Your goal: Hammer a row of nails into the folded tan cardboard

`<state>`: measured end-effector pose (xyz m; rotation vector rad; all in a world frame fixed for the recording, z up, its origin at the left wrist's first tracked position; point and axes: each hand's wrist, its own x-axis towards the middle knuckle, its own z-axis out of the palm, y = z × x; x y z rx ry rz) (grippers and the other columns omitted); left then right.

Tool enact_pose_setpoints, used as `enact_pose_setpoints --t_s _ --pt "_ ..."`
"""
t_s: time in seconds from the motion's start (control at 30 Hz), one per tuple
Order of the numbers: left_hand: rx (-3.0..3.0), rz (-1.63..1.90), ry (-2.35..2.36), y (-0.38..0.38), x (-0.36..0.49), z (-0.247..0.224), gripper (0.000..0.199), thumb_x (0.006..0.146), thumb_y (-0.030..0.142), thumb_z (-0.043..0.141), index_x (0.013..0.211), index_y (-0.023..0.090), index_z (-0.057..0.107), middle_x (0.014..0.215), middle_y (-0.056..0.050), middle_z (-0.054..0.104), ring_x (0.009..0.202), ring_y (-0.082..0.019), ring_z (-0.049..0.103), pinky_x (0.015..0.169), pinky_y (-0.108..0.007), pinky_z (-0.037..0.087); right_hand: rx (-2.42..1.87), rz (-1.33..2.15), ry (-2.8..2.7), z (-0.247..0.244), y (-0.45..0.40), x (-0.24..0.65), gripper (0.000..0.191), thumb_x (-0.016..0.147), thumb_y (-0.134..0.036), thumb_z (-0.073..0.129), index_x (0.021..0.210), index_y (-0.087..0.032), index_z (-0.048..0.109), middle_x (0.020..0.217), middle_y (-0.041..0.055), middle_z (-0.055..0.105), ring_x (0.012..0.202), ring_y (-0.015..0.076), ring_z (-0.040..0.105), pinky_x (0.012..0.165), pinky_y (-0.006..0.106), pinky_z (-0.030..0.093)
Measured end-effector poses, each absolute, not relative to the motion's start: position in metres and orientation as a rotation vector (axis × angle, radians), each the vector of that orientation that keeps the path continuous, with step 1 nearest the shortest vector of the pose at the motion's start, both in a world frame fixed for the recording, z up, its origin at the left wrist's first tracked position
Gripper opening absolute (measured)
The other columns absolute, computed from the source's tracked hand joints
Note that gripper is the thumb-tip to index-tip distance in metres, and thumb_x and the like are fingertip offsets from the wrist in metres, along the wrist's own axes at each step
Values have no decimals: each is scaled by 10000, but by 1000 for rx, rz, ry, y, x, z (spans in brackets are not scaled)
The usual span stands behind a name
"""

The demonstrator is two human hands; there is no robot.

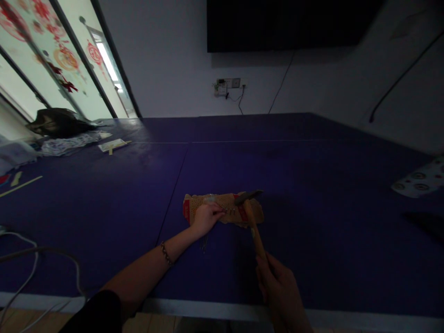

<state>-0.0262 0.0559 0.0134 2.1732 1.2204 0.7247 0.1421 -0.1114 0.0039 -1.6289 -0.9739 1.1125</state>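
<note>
Purple covers the big bench (312, 175), and a torn piece of brown and red cardboard (225, 200) lies flat on it. The right hand (282, 282) has its grip clamped on the wooden handle of a hammer (256, 236). The dark hammer head (248, 197) is farther out than that grip and a bit to its left, over the right part of the cardboard. The handle slants down from the head to the hand.

The left hand (204, 219) rests on the cardboard, left of the hammer head. Its grip has the thumb and finger tips together, right by some small nails (231, 212). It is too dark and tiny to tell if the tips pinch one of them. The small nails sit between these tips and the hammer. A few long, thin bits (204, 243) lie on the bench just below the left hand. A bracelet (166, 253) goes around the left wrist.

Far off on the left side of the bench is a black bag (60, 122). A white thing with round marks (421, 180) is at the right. A big black screen (291, 23) hangs on the wall.
</note>
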Motion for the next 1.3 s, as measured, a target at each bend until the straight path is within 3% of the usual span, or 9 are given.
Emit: enact_pose_setpoints --t_s 0.73,1.0,1.13,1.3 --pt "2151 802 1243 56 -26 11 100 753 164 654 682 161 724 742 -19 699 696 -141 627 681 -229 473 -1682 1107 -1063 4 -111 144 391 809 -495 453 924 -140 567 429 -100 415 309 75 404 297 182 346" --pt "2156 776 1235 58 -25 11 117 760 174 644 673 162 721 722 -15 699 716 -143 634 675 -217 471 -1637 1098 -1043 5 -111 145 352 800 -504 481 794 -162 565 414 -100 413 291 59 375 289 170 313" --pt "2162 758 1227 59 -25 12 99 752 178 653 686 175 726 713 -5 700 714 -143 632 675 -217 466 -1584 1130 -970 9 -114 148 419 754 -582 504 744 -167 555 427 -89 427 296 58 376 296 176 320" --pt "2150 756 1235 61 -25 10 55 721 161 685 700 180 732 730 -3 692 720 -138 625 680 -211 455 -1545 1078 -853 31 -129 139 437 729 -580 551 837 -159 599 461 -89 403 327 52 348 306 167 277"
